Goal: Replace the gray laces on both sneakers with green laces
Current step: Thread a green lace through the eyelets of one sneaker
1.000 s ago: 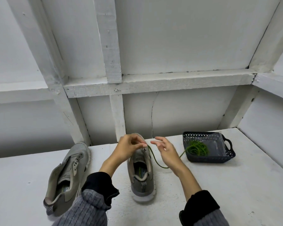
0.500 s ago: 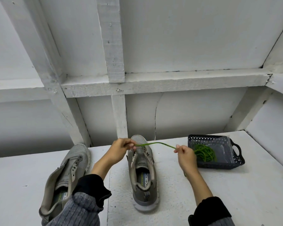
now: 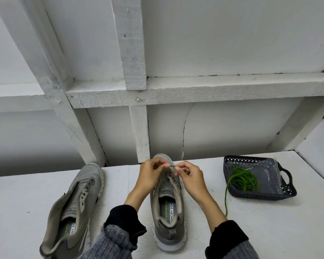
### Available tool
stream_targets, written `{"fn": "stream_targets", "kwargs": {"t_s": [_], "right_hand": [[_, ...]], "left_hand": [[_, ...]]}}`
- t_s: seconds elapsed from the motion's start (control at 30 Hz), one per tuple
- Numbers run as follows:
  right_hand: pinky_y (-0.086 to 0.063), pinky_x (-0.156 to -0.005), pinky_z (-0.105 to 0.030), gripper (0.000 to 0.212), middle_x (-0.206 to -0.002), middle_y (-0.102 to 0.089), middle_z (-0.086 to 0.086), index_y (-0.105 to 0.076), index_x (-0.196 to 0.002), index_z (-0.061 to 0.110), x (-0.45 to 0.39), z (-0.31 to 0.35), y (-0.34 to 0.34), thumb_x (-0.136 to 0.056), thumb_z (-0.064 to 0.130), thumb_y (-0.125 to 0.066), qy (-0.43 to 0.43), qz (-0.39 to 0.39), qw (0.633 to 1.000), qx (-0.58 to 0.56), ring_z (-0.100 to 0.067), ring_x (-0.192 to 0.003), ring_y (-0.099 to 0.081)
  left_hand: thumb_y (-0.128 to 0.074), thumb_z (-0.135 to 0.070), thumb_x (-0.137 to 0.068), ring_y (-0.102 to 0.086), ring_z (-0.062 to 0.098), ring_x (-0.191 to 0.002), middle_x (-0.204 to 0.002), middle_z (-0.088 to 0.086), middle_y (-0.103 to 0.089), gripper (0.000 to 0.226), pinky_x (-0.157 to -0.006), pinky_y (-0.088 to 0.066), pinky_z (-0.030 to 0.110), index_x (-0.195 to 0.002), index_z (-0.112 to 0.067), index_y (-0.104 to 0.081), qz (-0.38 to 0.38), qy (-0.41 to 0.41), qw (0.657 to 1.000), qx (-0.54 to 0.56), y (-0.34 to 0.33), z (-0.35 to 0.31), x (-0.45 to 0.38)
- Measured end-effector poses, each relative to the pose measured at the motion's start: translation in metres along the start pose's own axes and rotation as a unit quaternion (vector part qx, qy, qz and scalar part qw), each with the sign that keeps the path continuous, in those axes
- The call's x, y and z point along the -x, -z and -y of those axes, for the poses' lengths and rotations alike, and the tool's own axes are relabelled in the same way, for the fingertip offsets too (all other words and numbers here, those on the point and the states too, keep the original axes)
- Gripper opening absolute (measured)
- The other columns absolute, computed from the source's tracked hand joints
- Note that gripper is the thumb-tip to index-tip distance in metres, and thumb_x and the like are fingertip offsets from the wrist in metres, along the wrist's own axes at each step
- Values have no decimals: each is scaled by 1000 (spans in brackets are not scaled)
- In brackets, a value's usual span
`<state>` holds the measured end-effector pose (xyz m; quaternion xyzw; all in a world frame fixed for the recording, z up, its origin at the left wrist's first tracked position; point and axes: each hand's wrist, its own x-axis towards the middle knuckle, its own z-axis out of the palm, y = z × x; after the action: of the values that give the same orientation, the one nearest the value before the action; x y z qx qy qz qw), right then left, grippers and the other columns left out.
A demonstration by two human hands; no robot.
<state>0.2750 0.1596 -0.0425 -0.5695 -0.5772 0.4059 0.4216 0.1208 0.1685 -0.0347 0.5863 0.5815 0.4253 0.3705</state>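
- My left hand (image 3: 150,175) and right hand (image 3: 190,176) sit almost touching over the toe end of the middle grey mesh sneaker (image 3: 167,200); fingers of both are curled, each pinching the short bit of thin green lace (image 3: 172,166) that shows between the fingertips.
- Half a second ago my hands were well apart with the lace stretched in a long line between them; the right hand has since come in to the left, so only a stub of green shows.
- That stub runs left to right, across the sneaker.
- The middle sneaker's long axis runs from the counter's near edge to its far edge, toe at the far edge, heel towards me, tongue open below my hands.
- More green lace trails on the white painted counter (image 3: 269,221) to the right of my right wrist; I cannot see it join the pinched end.
- It leads up into the dark perforated plastic basket (image 3: 288,189) near the counter's right edge, which holds a coil of green laces (image 3: 245,181).
- The second grey mesh sneaker (image 3: 77,204) lies unlaced on the left, toe angled to the far edge, leaning onto its side.
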Motion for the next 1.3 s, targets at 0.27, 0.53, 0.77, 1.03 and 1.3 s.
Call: {"fn": "stream_targets", "kwargs": {"t_s": [0.27,0.53,0.77,1.03,1.3], "right_hand": [[-36,-70,-16,11,-79,-70,4,-76,-91,13,-20,-15,-2,-89,14,-64,4,-10,989,149,-6,-73,-56],[-35,-69,-14,10,-92,-67,-4,-74,-91,12,-36,-22,-9,-89,11,-64,35,7,975,220,-14,-85,-58],[-37,-64,-24,16,-89,-56,-4,-70,-95,10,-39,-26,-15,-85,0,-62,177,38,908,377,-21,-90,-54],[-42,-72,-25,10,-88,-49,1,-74,-93,14,-35,-38,-22,-89,12,-65,107,10,963,245,-14,-88,-49],[-46,-84,-18,16,-97,-55,1,-74,-96,20,-32,-42,-25,-85,10,-69,-1,7,994,107,-14,-94,-57]], "left_hand": [[-74,-15,-79,-67,1,-82,-81,-13,-74,8,-79,-55,24,-81,-20,-79,23,79,987,-135,-3,30,-19],[-80,-31,-72,-60,10,-96,-86,-16,-65,21,-75,-52,33,-59,-40,-66,-37,116,978,-167,-18,37,-15],[-79,-32,-76,-58,9,-97,-93,-15,-62,7,-72,-50,31,-82,-34,-77,-76,114,979,-154,-21,43,-10],[-73,-36,-82,-48,10,-104,-97,-17,-57,3,-70,-42,29,-85,-36,-74,-46,102,977,-181,-19,42,-9],[-66,-26,-87,-47,17,-103,-103,-12,-53,5,-79,-43,31,-84,-24,-67,-6,61,974,-218,-16,39,-13]]}}
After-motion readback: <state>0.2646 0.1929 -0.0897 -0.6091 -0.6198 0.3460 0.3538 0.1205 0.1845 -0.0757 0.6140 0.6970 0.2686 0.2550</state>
